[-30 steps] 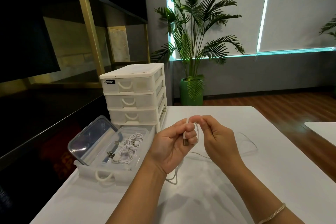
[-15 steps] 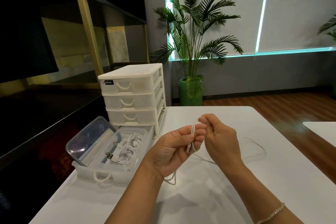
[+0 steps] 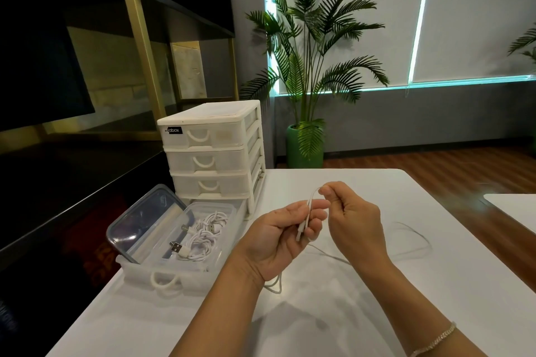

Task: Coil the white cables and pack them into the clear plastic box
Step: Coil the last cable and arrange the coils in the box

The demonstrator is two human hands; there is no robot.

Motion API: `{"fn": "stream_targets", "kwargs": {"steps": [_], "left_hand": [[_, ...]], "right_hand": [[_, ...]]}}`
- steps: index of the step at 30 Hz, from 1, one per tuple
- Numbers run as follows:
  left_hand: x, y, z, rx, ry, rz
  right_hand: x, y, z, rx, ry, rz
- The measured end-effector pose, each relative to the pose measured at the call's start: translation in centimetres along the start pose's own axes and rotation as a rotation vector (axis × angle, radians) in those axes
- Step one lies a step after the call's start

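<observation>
My left hand (image 3: 282,236) pinches a folded loop of a thin white cable (image 3: 308,213) between thumb and fingers, palm up. My right hand (image 3: 352,219) grips the top of that loop just to the right. The cable's loose length trails over the white table (image 3: 377,307), under my left wrist and off to the right. The clear plastic box (image 3: 229,211) lies open at the left inside a pulled-out drawer (image 3: 162,280). Several coiled white cables (image 3: 203,238) with USB plugs rest in it. Its lid (image 3: 145,219) leans on its left side.
A white drawer unit (image 3: 211,151) stands behind the box at the table's left edge. A dark cabinet runs along the left. A potted palm (image 3: 304,66) stands on the floor beyond the table. A second table's corner (image 3: 513,209) shows at the right.
The cable loop has grown longer and now stands upright between my hands. My right hand has lifted slightly up and to the right, drawing in more cable.
</observation>
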State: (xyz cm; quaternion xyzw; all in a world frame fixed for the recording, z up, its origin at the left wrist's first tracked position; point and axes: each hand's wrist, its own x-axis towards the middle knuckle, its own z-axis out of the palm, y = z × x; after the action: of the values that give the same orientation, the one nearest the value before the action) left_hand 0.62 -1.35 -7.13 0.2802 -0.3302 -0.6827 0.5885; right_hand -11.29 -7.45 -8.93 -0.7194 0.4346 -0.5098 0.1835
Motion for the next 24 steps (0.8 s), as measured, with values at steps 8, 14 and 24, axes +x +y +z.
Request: {"fn": "stream_targets", "kwargs": {"steps": [8,14,24], "left_hand": [[0.45,0.32,-0.08,-0.307,0.1,0.136],[0.63,0.76,-0.67,-0.45,0.199,0.244],[0.45,0.79,-0.11,-0.418,0.263,0.315]], "right_hand": [[-0.29,-0.15,0.26,-0.058,-0.12,-0.07],[-0.52,-0.5,0.24,-0.177,-0.234,-0.13],[-0.57,-0.56,0.25,-0.262,-0.364,-0.163]]}}
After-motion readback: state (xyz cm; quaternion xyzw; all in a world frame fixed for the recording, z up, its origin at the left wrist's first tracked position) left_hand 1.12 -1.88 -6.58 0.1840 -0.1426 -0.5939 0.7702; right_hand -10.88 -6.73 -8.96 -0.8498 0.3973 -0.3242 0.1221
